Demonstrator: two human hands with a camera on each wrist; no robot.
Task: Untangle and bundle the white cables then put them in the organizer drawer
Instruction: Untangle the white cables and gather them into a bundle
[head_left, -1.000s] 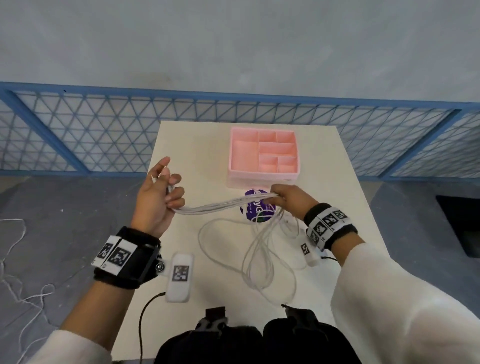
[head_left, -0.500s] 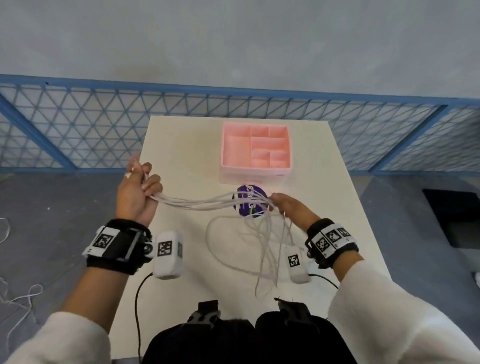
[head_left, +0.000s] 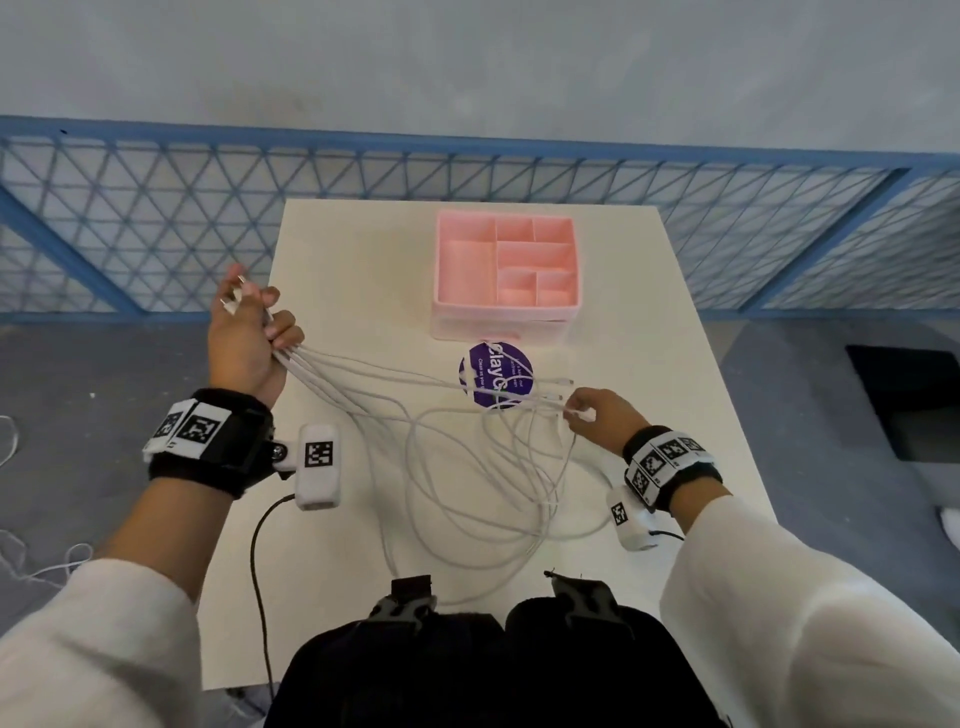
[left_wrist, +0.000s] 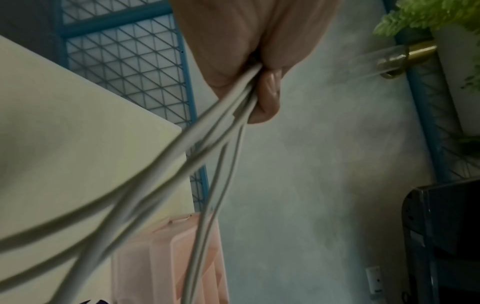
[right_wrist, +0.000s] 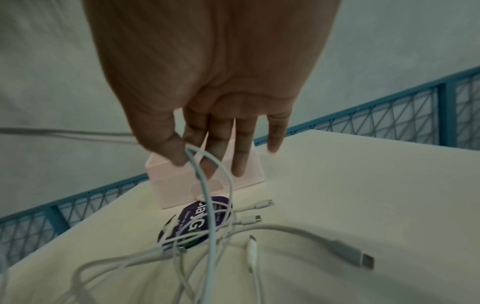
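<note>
Desk (head_left: 332, 249), cream-topped, carries the pink organizer drawer (head_left: 506, 260) at its far side, compartments empty, with a purple round sticker (head_left: 496, 374) just in front. White cables (head_left: 467, 467) now stretch further than a second ago: the left hand (head_left: 247, 338) has pulled out past the desk's left edge, its grip closed round one bunch of ends. The right hand (head_left: 597, 415) pinches a single strand between thumb and forefinger, other fingers loose; several plugs have slipped free and lie beside it. Loops sag on the desk, so untangling seems midway, bundling not begun.
</note>
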